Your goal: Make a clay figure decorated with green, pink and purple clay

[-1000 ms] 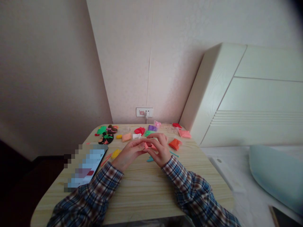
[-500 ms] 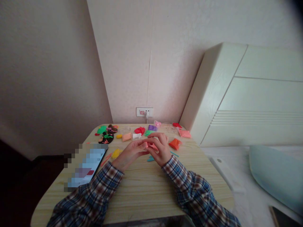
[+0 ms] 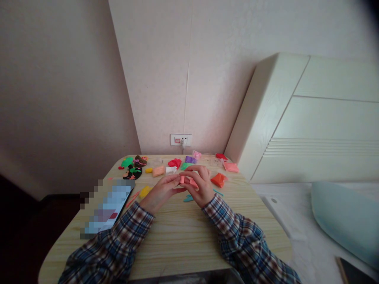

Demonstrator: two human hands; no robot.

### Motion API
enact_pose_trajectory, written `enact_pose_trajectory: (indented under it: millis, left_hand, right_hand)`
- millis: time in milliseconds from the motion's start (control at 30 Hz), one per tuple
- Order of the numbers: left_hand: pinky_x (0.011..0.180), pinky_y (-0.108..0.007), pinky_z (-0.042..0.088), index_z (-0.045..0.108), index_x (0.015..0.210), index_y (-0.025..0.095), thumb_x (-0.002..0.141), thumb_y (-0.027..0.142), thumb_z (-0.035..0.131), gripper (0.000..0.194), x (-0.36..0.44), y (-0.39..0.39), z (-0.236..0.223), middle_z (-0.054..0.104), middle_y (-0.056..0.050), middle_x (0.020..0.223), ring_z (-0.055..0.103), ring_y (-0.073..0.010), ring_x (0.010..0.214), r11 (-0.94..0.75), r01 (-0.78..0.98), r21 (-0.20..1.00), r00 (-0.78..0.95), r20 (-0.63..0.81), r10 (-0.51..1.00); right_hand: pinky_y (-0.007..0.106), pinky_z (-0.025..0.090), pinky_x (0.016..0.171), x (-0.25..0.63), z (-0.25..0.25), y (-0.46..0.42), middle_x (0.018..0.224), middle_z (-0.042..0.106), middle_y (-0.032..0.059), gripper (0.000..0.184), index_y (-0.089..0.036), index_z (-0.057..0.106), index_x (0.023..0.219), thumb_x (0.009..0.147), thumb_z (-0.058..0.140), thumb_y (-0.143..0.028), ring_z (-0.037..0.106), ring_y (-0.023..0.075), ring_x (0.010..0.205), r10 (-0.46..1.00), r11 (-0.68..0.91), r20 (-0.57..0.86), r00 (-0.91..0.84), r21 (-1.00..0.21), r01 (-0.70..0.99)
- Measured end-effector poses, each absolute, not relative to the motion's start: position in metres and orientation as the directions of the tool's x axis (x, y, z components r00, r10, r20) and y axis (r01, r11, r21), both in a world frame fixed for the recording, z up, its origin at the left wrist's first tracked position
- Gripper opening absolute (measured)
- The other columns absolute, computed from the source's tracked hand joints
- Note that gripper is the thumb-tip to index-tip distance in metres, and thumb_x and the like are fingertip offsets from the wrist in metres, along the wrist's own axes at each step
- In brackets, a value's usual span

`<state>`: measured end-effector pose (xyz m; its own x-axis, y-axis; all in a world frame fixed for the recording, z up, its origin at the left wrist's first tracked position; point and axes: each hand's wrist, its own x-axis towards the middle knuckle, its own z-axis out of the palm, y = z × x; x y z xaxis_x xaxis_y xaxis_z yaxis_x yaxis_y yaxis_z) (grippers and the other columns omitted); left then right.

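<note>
Over the middle of the table (image 3: 177, 240), my two hands meet around soft pink modelling clay (image 3: 182, 180). My left hand (image 3: 162, 192) pinches one side of it between thumb and fingers. My right hand (image 3: 201, 186) grips it from the other side, fingers curled over the top and thumb below. More pink shows inside the right hand's curl; whether it is the same lump I cannot tell. Below the right hand lie teal modelling tools (image 3: 188, 198), partly covered. A yellow clay lump (image 3: 145, 192) lies beside the left wrist.
Clay packets line the back, among them red (image 3: 175, 163), purple (image 3: 191, 159), peach (image 3: 158, 170) and orange (image 3: 219, 180). Small clay figures (image 3: 132, 172) stand at the back left. A phone (image 3: 111, 207), partly blurred out, lies left of my forearm. A wall socket (image 3: 181, 140) holds a plug.
My fingers have shifted slightly around the pink clay, and a short upright piece of it now shows between the fingertips. Both arms stay almost in place.
</note>
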<state>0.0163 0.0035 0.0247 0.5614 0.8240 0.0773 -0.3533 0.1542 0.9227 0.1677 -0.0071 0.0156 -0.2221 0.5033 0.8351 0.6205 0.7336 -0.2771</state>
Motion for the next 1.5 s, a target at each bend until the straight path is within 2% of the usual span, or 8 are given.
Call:
enact_pose_trajectory:
  millis: [133, 367, 533, 733, 900, 1067, 1267, 1500]
  left_hand:
    - [0.085, -0.035, 0.041, 0.066, 0.086, 0.014, 0.079, 0.032, 0.056, 0.022, 0.0168, 0.0026, 0.0261, 0.064, -0.008, 0.090, 0.055, -0.0185, 0.090, 0.137, -0.326, 0.935, 0.593, 0.090, 0.800]
    - [0.084, -0.036, 0.043, 0.065, 0.079, 0.015, 0.079, 0.030, 0.056, 0.018, 0.0174, 0.0027, 0.0247, 0.064, -0.005, 0.087, 0.056, -0.0181, 0.088, 0.176, -0.373, 0.911, 0.570, 0.075, 0.818]
    - [0.084, -0.034, 0.042, 0.066, 0.085, 0.014, 0.078, 0.030, 0.059, 0.018, 0.0177, 0.0033, 0.0249, 0.064, -0.006, 0.087, 0.055, -0.0171, 0.087, 0.150, -0.330, 0.932, 0.566, 0.069, 0.822]
    - [0.083, -0.034, 0.043, 0.065, 0.074, 0.014, 0.076, 0.029, 0.060, 0.016, 0.0179, 0.0029, 0.0256, 0.063, -0.003, 0.080, 0.055, -0.0158, 0.083, 0.183, -0.369, 0.911, 0.540, 0.050, 0.840]
    - [0.081, -0.031, 0.042, 0.066, 0.085, 0.013, 0.074, 0.028, 0.062, 0.018, 0.0178, 0.0047, 0.0239, 0.064, -0.006, 0.084, 0.056, -0.0158, 0.083, 0.161, -0.342, 0.926, 0.533, 0.050, 0.845]
    - [0.076, -0.028, 0.043, 0.067, 0.076, 0.012, 0.072, 0.026, 0.065, 0.015, 0.0178, 0.0047, 0.0242, 0.063, -0.005, 0.078, 0.055, -0.0147, 0.076, 0.182, -0.387, 0.904, 0.511, 0.045, 0.859]
    - [0.075, -0.027, 0.042, 0.061, 0.067, 0.012, 0.076, 0.025, 0.060, 0.016, 0.0181, 0.0041, 0.0247, 0.058, -0.002, 0.074, 0.052, -0.0123, 0.073, 0.195, -0.432, 0.881, 0.504, 0.056, 0.862]
    - [0.078, -0.030, 0.042, 0.061, 0.071, 0.014, 0.077, 0.028, 0.059, 0.016, 0.0180, 0.0044, 0.0248, 0.058, -0.002, 0.077, 0.053, -0.0139, 0.079, 0.214, -0.428, 0.878, 0.536, 0.057, 0.842]
  right_hand:
    - [0.036, 0.034, 0.080, 0.1680, 0.0141, -0.0071, 0.096, 0.057, 0.0062, 0.019, -0.020, 0.060, 0.097, 0.080, 0.056, -0.028, 0.050, 0.0209, 0.094, 0.503, 0.735, 0.838, -0.214, -0.283, 0.617]
    - [0.036, 0.034, 0.079, 0.1685, 0.0160, -0.0067, 0.096, 0.058, 0.0063, 0.019, -0.021, 0.060, 0.097, 0.081, 0.055, -0.030, 0.051, 0.0208, 0.093, 0.512, 0.724, 0.829, -0.224, -0.277, 0.631]
    - [0.036, 0.034, 0.080, 0.1685, 0.0148, -0.0060, 0.096, 0.058, 0.0060, 0.020, -0.021, 0.060, 0.098, 0.082, 0.054, -0.030, 0.050, 0.0205, 0.093, 0.511, 0.727, 0.825, -0.242, -0.264, 0.635]
    - [0.036, 0.034, 0.080, 0.1688, 0.0152, -0.0066, 0.096, 0.058, 0.0061, 0.021, -0.021, 0.060, 0.098, 0.082, 0.053, -0.032, 0.050, 0.0203, 0.093, 0.519, 0.721, 0.821, -0.240, -0.269, 0.639]
    - [0.036, 0.034, 0.081, 0.1685, 0.0152, -0.0060, 0.096, 0.058, 0.0063, 0.021, -0.020, 0.060, 0.098, 0.082, 0.053, -0.033, 0.051, 0.0202, 0.093, 0.507, 0.730, 0.825, -0.250, -0.257, 0.633]
    - [0.036, 0.033, 0.082, 0.1671, 0.0145, -0.0062, 0.097, 0.058, 0.0063, 0.022, -0.020, 0.059, 0.099, 0.082, 0.054, -0.033, 0.050, 0.0202, 0.094, 0.515, 0.731, 0.820, -0.249, -0.268, 0.627]
    - [0.036, 0.033, 0.083, 0.1673, 0.0136, -0.0054, 0.099, 0.056, 0.0066, 0.024, -0.021, 0.058, 0.104, 0.082, 0.053, -0.031, 0.049, 0.0205, 0.096, 0.529, 0.732, 0.808, -0.260, -0.280, 0.621]
    - [0.036, 0.033, 0.082, 0.1664, 0.0130, -0.0040, 0.099, 0.056, 0.0067, 0.023, -0.021, 0.058, 0.103, 0.082, 0.052, -0.029, 0.049, 0.0204, 0.095, 0.546, 0.712, 0.801, -0.244, -0.291, 0.639]
